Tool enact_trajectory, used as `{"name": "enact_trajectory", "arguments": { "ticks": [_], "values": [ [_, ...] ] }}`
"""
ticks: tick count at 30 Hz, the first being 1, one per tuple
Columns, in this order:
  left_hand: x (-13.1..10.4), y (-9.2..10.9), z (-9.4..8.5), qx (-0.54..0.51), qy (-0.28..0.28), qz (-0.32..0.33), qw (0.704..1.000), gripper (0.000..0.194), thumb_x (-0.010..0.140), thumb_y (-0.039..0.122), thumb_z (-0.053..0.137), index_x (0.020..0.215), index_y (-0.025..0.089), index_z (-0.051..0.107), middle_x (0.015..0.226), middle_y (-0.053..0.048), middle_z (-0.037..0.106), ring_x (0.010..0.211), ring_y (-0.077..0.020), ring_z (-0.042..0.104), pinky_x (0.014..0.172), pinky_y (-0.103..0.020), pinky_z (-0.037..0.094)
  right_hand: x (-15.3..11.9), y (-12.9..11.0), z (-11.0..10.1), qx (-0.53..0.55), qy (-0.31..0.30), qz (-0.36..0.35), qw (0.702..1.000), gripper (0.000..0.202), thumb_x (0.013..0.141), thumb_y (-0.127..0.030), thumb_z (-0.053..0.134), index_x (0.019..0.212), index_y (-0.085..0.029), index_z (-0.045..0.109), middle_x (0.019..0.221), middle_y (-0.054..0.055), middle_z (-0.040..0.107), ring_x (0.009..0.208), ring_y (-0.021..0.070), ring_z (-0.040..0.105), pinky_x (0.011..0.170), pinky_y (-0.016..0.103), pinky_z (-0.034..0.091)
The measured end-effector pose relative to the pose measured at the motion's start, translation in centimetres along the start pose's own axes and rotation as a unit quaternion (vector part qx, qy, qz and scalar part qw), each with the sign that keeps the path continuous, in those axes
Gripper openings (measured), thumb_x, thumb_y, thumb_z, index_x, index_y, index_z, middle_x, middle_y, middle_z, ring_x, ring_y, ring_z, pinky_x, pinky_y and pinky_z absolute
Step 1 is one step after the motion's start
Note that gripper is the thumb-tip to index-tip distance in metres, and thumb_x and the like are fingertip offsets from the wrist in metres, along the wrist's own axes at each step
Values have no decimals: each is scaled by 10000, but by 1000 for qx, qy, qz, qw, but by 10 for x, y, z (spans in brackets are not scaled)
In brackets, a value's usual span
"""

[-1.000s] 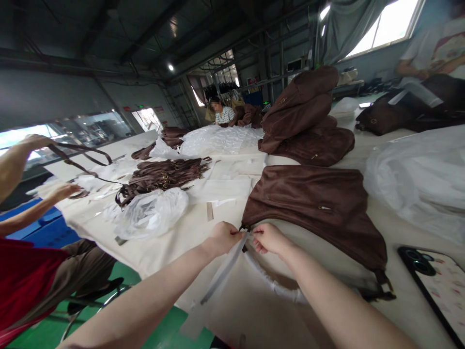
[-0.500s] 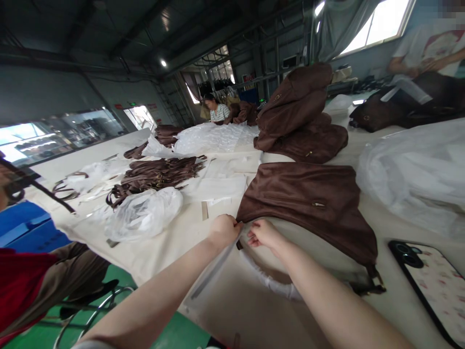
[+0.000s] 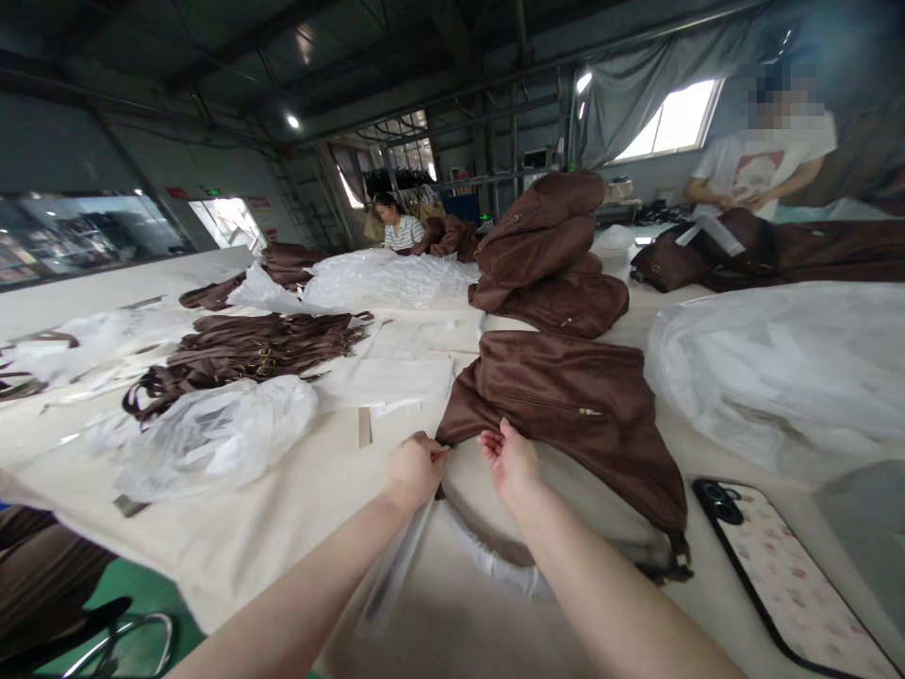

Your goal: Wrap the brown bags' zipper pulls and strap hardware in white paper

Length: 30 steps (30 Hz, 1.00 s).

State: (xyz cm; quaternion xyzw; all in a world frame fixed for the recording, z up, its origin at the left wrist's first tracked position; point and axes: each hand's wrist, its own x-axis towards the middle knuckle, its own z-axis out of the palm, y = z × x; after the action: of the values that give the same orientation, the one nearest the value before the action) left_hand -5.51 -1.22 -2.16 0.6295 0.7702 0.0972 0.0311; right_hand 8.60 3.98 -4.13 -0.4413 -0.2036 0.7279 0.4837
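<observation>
A brown leather-look shoulder bag (image 3: 558, 377) lies on the table before me, its zip facing up. Its curved handle (image 3: 487, 552) is wrapped in white film and loops toward me. At the bag's left corner, my left hand (image 3: 416, 469) is closed in a pinch. From it a translucent plastic strip (image 3: 392, 575) hangs down toward the table's near side; the exact pinch point is partly hidden. Just right of it, inside the handle's loop, my right hand (image 3: 510, 460) is open with fingers loosely bent, close to the bag's lower edge. I see nothing held in it.
A phone (image 3: 784, 575) lies at the right. Plastic bags (image 3: 219, 434) and brown straps (image 3: 261, 349) cover the left side. Stacked brown bags (image 3: 544, 250) stand behind, plastic sheeting (image 3: 764, 368) at right. Two people work across the table.
The view has turned right. My right hand has moved up toward the bag's edge, its fingers opening. My left hand stays at the bag's corner, and the plastic strip shows more plainly below it.
</observation>
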Motion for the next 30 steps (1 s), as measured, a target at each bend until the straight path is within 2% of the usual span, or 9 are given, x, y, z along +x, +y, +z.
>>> {"name": "enact_trajectory", "arguments": {
  "ticks": [4,6,8,11,14,17,23,30],
  "values": [
    [14,-3,3,-53,-25,12,998,344,842,390,495,700,170,718,678,-24,617,632,-122,538,558,-226,311,-7,11,6,-25,28,-46,998,380,957,-453,291,780,-184,493,806,74,668,744,124,674,571,172,515],
    [20,-6,4,-76,-43,4,996,375,833,405,497,639,152,696,550,3,536,537,-103,476,506,-225,270,-6,14,5,-54,21,-44,997,340,944,-434,339,786,-183,507,816,75,675,704,119,665,526,175,492],
    [22,-9,3,-94,-53,-6,994,390,826,410,494,613,140,678,494,21,466,494,-93,427,479,-228,235,-3,18,4,-93,-7,-23,995,222,905,-341,454,766,-180,519,742,52,668,588,106,630,454,176,445],
    [21,-11,2,-112,-55,-14,992,411,826,404,478,572,131,650,472,29,410,477,-88,379,473,-237,215,3,25,6,-158,-60,10,986,92,854,-177,489,788,-172,554,612,2,624,438,86,542,384,176,370],
    [20,-11,1,-125,-58,-19,990,379,806,359,492,534,133,627,467,30,397,480,-89,373,484,-241,220,8,31,11,-220,-93,21,971,144,855,-127,444,873,-160,583,585,-15,600,391,80,507,369,177,349],
    [21,-12,1,-142,-67,-32,987,298,769,302,518,557,138,646,475,28,428,498,-97,418,498,-237,243,11,34,15,-275,-117,9,954,152,854,-132,452,883,-149,600,601,-14,598,377,76,503,362,180,346],
    [25,-14,5,-187,-72,-76,977,299,762,332,524,610,121,674,500,13,481,513,-114,455,482,-230,282,12,39,18,-355,-133,-39,924,133,864,-192,481,915,-151,597,613,-17,599,349,65,480,339,179,302],
    [18,-22,5,-221,-59,-85,970,335,760,375,509,571,125,628,482,28,398,499,-104,380,465,-232,255,13,40,13,-419,-161,-86,890,151,853,-235,532,744,-184,622,593,0,609,394,84,481,408,209,298]
  ]
}}
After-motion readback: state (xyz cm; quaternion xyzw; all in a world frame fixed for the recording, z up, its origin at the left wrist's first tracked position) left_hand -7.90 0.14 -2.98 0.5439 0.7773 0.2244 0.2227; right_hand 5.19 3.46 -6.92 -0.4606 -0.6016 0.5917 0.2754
